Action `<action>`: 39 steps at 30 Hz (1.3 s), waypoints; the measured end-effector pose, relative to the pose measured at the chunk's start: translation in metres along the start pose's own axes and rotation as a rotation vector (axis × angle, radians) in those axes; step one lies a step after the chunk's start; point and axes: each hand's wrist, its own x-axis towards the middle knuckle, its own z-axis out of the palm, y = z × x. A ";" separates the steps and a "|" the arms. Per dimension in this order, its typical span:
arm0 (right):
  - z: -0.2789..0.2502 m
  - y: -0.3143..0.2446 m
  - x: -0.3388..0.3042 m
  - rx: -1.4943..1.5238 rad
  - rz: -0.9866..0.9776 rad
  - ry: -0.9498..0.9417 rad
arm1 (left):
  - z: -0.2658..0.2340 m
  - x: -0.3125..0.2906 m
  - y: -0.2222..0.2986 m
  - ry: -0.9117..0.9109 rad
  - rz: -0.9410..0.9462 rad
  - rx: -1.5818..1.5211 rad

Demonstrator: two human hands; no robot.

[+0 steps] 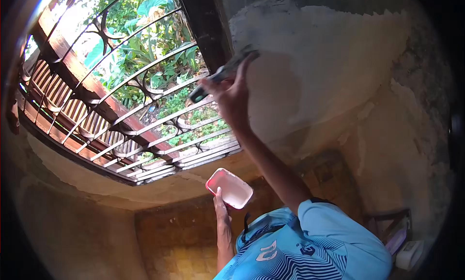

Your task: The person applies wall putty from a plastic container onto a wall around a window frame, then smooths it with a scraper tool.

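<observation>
My right hand (233, 100) is raised against the wall beside the window, its fingers wrapped round the dark handle of a putty knife (224, 72). The tool is slightly blurred, and its blade end is at the freshly coated wall (334, 62). That wall carries a smooth pale grey layer with a ragged upper edge. Lower down, my left hand (221, 207) grips a small rectangular tub (233, 189) by its side, thumb over the rim. The tub is whitish inside with a red edge, and pale smears show on it.
A window with a curved metal grille (145, 127) takes up the upper left, greenery behind it. Its dark wooden frame (206, 25) borders the coated wall. At lower right stand a white box-like object (409, 255), a purple item (396, 240) and a wooden frame (387, 219).
</observation>
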 end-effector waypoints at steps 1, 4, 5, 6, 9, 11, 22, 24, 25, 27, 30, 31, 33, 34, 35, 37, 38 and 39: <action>-0.011 0.002 0.008 0.007 -0.004 0.047 | 0.000 -0.003 0.002 0.002 0.007 0.001; -0.028 0.013 0.029 -0.045 -0.004 0.094 | 0.004 -0.006 0.005 0.020 0.026 0.007; -0.031 0.017 0.033 -0.102 0.000 0.093 | 0.006 -0.005 0.006 0.036 0.039 0.013; -0.027 0.011 0.027 -0.104 0.001 0.093 | 0.005 -0.003 0.005 0.037 0.037 0.012; 0.002 -0.003 0.002 -0.089 0.028 -0.046 | 0.003 0.000 0.002 0.025 0.028 0.016; 0.017 0.003 -0.011 -0.207 -0.106 -0.043 | 0.005 0.001 0.002 0.015 0.018 0.023; -0.031 -0.004 0.022 0.042 0.078 0.031 | 0.005 0.002 0.005 0.042 0.023 0.047; -0.015 -0.007 0.004 -0.046 0.086 -0.126 | 0.005 0.003 0.005 0.046 0.010 0.044; -0.005 -0.007 -0.005 -0.122 -0.014 -0.113 | 0.004 0.004 0.004 0.037 0.007 0.024; 0.009 -0.009 -0.021 -0.097 -0.055 -0.155 | 0.006 0.003 0.004 0.028 0.001 0.003; -0.003 -0.012 -0.019 -0.056 0.011 -0.205 | 0.011 0.000 0.009 0.007 -0.015 0.026; -0.010 -0.010 -0.013 0.031 0.011 -0.191 | 0.011 -0.001 0.008 0.019 -0.013 0.023; -0.030 -0.008 0.006 0.128 0.026 -0.170 | 0.010 -0.003 0.006 0.034 -0.013 0.017; -0.042 -0.014 0.017 0.164 0.056 -0.101 | 0.011 -0.003 0.006 0.028 -0.001 0.017; -0.047 -0.018 0.024 0.200 0.086 -0.033 | 0.011 -0.004 0.006 0.022 0.012 0.017; -0.047 -0.014 0.032 0.229 0.084 -0.030 | 0.014 -0.005 0.007 0.017 0.013 0.011; -0.047 -0.011 0.033 0.259 0.082 -0.028 | 0.015 -0.005 0.008 0.013 0.014 0.005; -0.042 -0.006 0.030 0.259 0.084 -0.029 | 0.014 -0.005 0.007 0.015 0.013 0.004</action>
